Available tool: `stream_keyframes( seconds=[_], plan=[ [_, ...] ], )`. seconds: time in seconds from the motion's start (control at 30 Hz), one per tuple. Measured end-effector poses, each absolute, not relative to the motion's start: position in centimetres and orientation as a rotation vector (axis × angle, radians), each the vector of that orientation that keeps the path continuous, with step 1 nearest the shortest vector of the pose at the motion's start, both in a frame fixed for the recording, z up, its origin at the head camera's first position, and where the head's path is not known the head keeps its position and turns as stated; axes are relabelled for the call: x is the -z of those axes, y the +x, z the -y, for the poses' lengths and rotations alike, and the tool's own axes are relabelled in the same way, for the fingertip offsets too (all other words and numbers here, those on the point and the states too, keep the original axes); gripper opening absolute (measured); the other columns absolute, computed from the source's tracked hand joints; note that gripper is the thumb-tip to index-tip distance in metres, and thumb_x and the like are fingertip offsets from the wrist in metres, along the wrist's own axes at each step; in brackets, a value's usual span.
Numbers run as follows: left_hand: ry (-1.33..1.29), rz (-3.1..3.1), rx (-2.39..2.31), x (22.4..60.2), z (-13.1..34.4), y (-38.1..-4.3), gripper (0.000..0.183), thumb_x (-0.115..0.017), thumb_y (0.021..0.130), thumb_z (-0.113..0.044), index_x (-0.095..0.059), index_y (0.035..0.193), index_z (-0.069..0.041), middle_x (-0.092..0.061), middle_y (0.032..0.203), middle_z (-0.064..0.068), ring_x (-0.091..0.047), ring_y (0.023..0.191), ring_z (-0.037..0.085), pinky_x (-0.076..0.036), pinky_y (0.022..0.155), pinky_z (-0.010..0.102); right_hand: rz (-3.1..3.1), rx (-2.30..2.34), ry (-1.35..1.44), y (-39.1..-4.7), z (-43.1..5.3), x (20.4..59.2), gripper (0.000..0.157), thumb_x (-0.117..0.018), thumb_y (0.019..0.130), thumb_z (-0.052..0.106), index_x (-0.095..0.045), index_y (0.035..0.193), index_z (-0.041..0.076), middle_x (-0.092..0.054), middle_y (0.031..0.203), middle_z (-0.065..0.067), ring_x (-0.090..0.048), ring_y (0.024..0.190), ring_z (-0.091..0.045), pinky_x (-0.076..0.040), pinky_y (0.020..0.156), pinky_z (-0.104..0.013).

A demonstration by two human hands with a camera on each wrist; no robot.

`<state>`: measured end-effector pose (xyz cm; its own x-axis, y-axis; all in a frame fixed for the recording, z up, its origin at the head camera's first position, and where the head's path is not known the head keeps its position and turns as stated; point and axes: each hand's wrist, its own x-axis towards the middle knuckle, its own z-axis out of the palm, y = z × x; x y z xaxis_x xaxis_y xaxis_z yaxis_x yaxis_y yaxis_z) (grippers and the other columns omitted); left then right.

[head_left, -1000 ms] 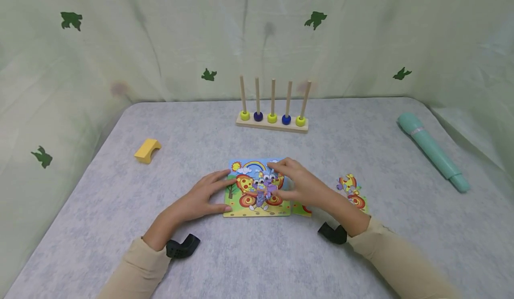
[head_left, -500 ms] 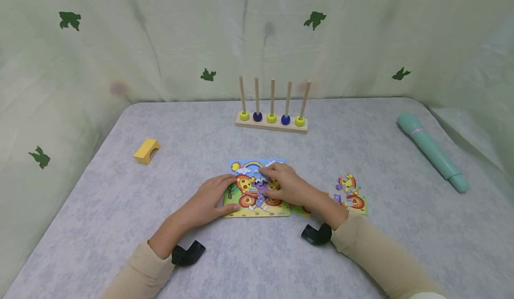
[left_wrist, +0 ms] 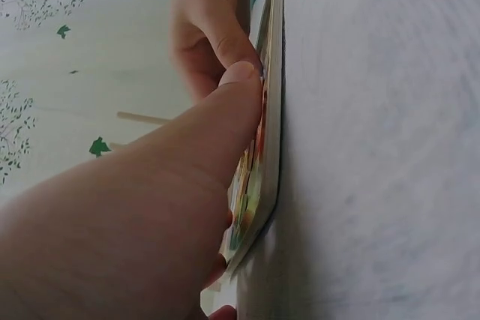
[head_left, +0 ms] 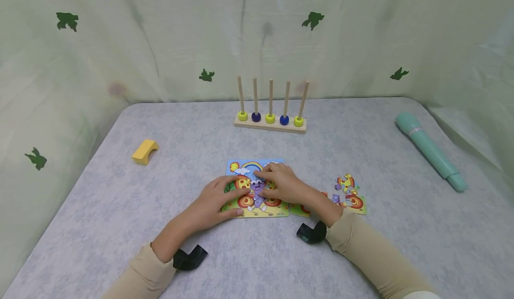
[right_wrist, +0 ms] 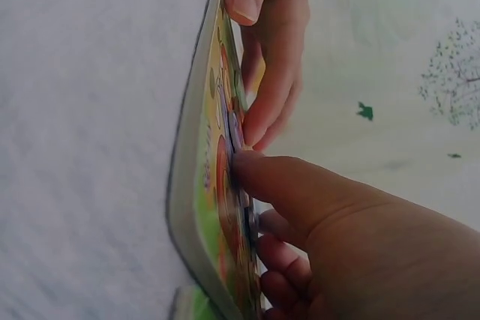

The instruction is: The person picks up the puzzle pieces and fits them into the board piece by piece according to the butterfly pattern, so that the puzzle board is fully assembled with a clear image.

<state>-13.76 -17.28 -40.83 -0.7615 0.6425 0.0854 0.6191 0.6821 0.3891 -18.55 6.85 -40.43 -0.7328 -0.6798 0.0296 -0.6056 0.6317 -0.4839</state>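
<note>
A jigsaw board (head_left: 273, 212) with a cartoon butterfly, sun and rainbow lies flat on the table in the head view. My right hand (head_left: 283, 184) reaches over its right half, thumb and index finger at the edges of a purple puzzle piece (head_left: 258, 187) in the middle of the picture. In the right wrist view the thumb (right_wrist: 259, 174) bears on the piece's side, the other fingers bent behind it. My left hand (head_left: 214, 203) lies over the board's left side, fingers spread, its index fingertip beside the purple piece and its thumb at the front edge.
Several loose puzzle pieces (head_left: 355, 203) lie right of the board, with another board part (head_left: 300, 209) partly under the right forearm. Behind stands a peg rack (head_left: 270, 124) with beads. A yellow arch block (head_left: 145, 151) is at left, a teal toy microphone (head_left: 431, 151) at right.
My right hand has moved left with the purple puzzle piece and brought it down into the middle of the picture. The left hand has slid right, farther over the board.
</note>
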Motion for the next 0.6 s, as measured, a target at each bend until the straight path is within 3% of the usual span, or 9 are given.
stream_keyframes(
  seconds=[0.37,0.6],
  plan=[
    [1.051,-2.816,-0.635,40.7,17.2,-13.7,0.050,-0.053,0.086,-0.048,-0.048,0.132,-0.028,-0.029,0.140,0.009,-0.023,0.126,0.030,-0.019,0.099,0.051,-2.714,0.497,-1.045,-18.3,-6.9,39.3,0.055,-0.055,0.088,0.039,-0.040,0.136,0.018,-0.037,0.099,0.003,-0.032,0.087,-0.016,-0.026,0.079,-0.034],
    [1.071,-2.834,-0.608,40.9,17.4,-13.8,0.051,-0.056,0.085,-0.047,-0.047,0.132,-0.028,-0.029,0.140,0.008,-0.025,0.126,0.031,-0.020,0.099,0.050,-2.690,0.529,-1.004,-18.4,-7.0,39.5,0.058,-0.055,0.087,0.042,-0.038,0.138,0.020,-0.040,0.115,0.000,-0.034,0.104,-0.019,-0.025,0.090,-0.038]
  ],
)
